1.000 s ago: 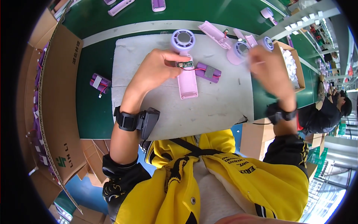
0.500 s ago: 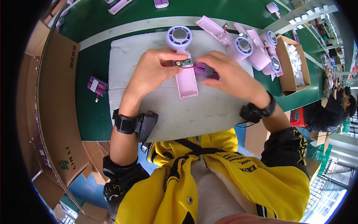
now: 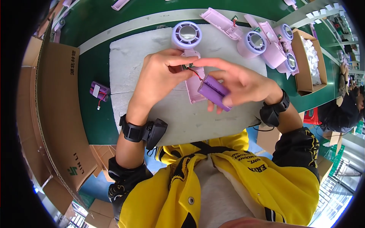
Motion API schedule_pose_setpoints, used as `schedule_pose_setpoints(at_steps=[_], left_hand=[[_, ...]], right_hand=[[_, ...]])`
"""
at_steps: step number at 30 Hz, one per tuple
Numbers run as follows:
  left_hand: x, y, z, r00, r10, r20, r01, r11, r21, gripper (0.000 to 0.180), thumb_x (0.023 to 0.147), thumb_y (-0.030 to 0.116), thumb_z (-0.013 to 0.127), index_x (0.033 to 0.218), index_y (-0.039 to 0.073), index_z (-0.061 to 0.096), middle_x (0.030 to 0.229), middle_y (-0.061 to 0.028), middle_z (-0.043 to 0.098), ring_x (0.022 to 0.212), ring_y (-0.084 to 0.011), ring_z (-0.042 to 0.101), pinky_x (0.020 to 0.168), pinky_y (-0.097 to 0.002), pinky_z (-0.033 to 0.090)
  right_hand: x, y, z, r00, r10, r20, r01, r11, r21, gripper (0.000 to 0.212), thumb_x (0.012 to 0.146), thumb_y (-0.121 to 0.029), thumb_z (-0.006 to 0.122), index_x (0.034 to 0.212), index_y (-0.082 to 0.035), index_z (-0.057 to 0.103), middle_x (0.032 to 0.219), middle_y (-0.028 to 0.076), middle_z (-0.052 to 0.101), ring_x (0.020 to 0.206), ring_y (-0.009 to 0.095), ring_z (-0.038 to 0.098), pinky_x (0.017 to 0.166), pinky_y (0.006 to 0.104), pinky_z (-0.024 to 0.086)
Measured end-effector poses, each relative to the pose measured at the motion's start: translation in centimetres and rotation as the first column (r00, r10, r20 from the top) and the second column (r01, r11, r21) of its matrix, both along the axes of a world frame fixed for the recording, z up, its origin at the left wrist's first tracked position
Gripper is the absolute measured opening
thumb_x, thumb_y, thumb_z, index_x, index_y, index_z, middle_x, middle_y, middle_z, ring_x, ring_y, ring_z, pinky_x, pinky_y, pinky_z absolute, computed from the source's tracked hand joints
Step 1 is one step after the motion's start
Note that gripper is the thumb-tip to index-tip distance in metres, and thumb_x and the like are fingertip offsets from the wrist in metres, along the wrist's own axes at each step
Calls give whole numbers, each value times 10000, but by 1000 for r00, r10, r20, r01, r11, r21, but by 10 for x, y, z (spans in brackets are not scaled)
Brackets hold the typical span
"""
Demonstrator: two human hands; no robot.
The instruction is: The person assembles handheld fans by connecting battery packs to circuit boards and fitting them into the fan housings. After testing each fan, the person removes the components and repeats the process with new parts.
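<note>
A handheld fan with a round lilac head (image 3: 176, 39) and an opened pink handle shell (image 3: 195, 95) lies on the grey mat in front of me. My left hand (image 3: 159, 74) pinches a small green circuit board (image 3: 188, 65) over the upper part of the handle. Red and dark wires run from the board to a purple battery pack (image 3: 213, 92), two cells side by side. My right hand (image 3: 249, 83) is closed on that pack, holding it tilted above the shell, while its index finger reaches to the board. Part of the board is hidden by fingers.
Another purple battery pack (image 3: 99, 92) lies left on the green table. Several fan heads and pink shells (image 3: 251, 45) are grouped at the back right, beside a cardboard box (image 3: 304, 85) of white pieces. A tall cardboard wall (image 3: 62, 114) borders the left; a person (image 3: 338, 112) sits far right.
My right hand has turned, bringing the battery pack's purple side into view, and its index finger now extends to the board. The left hand keeps its pinch. The whole view has shifted slightly.
</note>
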State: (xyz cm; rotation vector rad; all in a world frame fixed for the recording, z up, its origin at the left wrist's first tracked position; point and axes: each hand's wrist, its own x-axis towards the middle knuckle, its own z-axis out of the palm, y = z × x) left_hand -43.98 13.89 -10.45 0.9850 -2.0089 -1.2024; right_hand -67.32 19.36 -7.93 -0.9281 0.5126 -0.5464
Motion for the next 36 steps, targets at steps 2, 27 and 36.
schedule_pose_setpoints(at_steps=[2,27,36], left_hand=[[0,1,5,999,-5,33,5,1000,-24,327,751,-16,724,1068,61,736,908,-115,695,711,-178,660,664,-276,530],[3,-1,1,997,-61,44,65,993,-94,275,832,7,692,1104,41,703,963,-199,689,734,-315,670,680,-331,530],[5,-5,0,985,-147,86,163,956,-245,297,859,3,658,1152,48,678,994,-226,669,936,-409,648,859,-403,535]], right_hand=[[0,3,-2,1000,1,22,-1,1000,-23,811,798,2,701,1489,-67,283,1286,159,518,931,263,671,778,342,567],[20,14,-22,717,-574,-396,-120,458,-881,737,617,-175,896,1264,-53,564,1214,101,580,1060,254,590,898,378,507],[22,26,-21,663,-667,-340,-191,289,-938,565,657,-114,856,1158,-6,619,1289,163,561,1036,309,615,865,377,558]])
